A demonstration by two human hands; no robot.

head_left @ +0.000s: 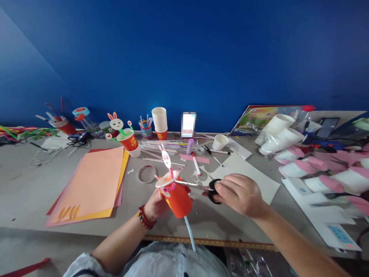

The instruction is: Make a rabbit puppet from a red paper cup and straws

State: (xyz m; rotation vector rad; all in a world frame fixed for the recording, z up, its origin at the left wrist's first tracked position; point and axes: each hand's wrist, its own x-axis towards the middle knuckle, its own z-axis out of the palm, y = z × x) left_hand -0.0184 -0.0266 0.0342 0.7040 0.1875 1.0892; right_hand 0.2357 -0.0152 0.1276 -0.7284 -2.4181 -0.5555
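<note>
My left hand (157, 204) is closed round a red paper cup (177, 202), which it holds tilted above the table. A paper rabbit head (166, 158) on a pink straw (171, 173) rises from the cup's mouth, and a pale blue straw (189, 232) sticks out of its base. With my right hand (239, 194) I grip a pair of scissors (215, 190) by the black handles. Their blades (188, 185) point left and reach the cup's side near the rim; whether they touch it I cannot tell.
Coloured paper sheets (98, 173) lie on the left. Behind them stands a finished-looking rabbit cup (129, 142). A tape roll (146, 174), straws (161, 146), a red-capped marker (196, 163) and white paper (245, 173) lie around the middle. White cups with pink paper (296, 169) crowd the right.
</note>
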